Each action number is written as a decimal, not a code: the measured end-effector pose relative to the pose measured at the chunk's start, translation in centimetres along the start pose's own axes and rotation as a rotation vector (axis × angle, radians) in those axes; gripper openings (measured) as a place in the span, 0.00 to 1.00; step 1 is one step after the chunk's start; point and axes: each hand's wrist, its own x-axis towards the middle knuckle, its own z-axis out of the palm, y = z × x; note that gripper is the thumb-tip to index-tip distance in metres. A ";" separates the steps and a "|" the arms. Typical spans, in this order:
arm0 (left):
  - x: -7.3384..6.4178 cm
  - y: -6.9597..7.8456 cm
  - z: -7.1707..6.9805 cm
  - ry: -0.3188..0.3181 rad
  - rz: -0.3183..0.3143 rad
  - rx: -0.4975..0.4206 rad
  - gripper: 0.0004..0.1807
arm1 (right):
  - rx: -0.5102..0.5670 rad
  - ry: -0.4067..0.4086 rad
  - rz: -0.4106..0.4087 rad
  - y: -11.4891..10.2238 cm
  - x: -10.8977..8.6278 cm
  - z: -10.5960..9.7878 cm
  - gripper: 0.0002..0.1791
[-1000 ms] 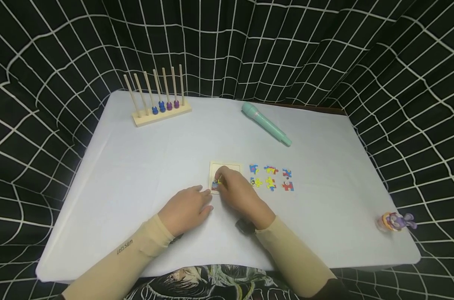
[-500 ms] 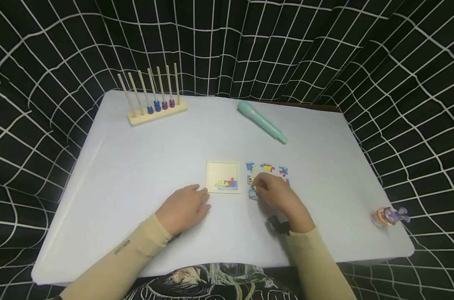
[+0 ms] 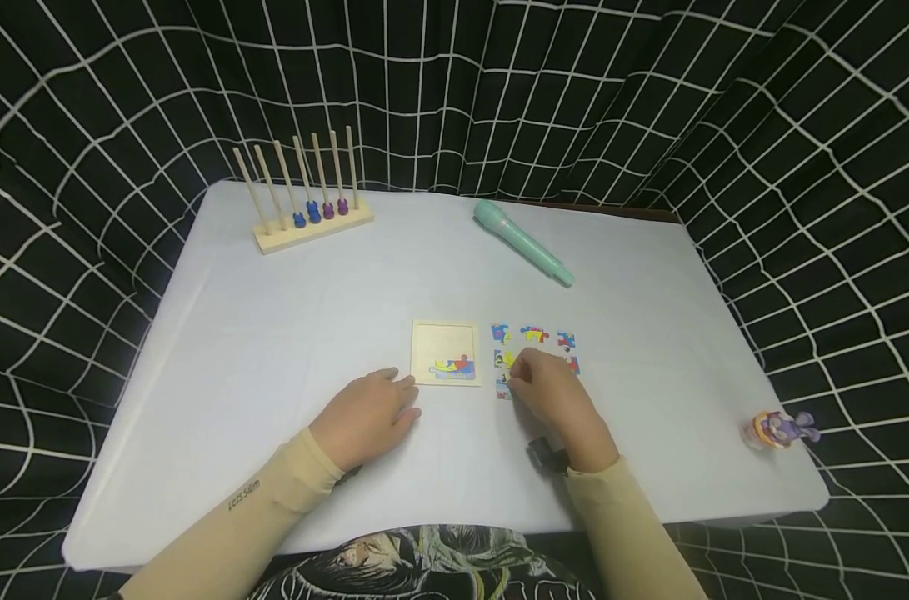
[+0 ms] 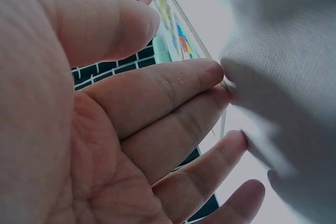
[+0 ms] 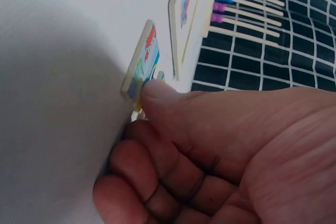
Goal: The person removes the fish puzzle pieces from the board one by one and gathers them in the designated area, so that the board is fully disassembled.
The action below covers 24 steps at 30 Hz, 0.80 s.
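A square wooden puzzle board (image 3: 442, 342) lies mid-table, with a joined blue, red and yellow section in its lower right part. My left hand (image 3: 364, 421) rests on the table with fairly straight fingers, its fingertips at the board's lower left corner. To the right of the board are several loose jigsaw pieces (image 3: 534, 334), some partly covered by my right hand (image 3: 555, 396). That hand pinches a jigsaw piece (image 5: 144, 59) with blue and red print at the near left of the group. Its thumb lies against the piece, and the other fingers are curled.
A wooden peg abacus (image 3: 315, 227) with blue and purple beads stands at the back left. Behind the pieces lies a mint-green toy microphone (image 3: 525, 243). A small purple rabbit-eared figure (image 3: 780, 429) stands near the right edge. Dark grid-patterned cloth (image 3: 424, 92) surrounds the white table.
My right hand has moved right from the board to the loose pieces, and a jigsaw piece has gone from the board's lower left to that group. My left hand has stayed put.
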 end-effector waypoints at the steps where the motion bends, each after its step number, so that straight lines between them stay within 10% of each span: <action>1: 0.0 0.0 0.0 0.001 0.004 0.000 0.22 | -0.009 0.003 0.010 -0.2 0.0 0.0 0.02; 6: 0.1 0.0 0.0 0.007 0.010 0.014 0.22 | -0.020 0.023 -0.022 -2.0 0.3 0.1 0.03; 15: 0.0 -0.1 0.0 0.014 -0.001 0.015 0.22 | -0.097 -0.078 -0.340 -6.6 2.9 2.5 0.21; 24: 0.1 -0.2 0.0 0.012 -0.006 0.008 0.23 | -0.109 -0.112 -0.347 -7.3 3.5 3.1 0.13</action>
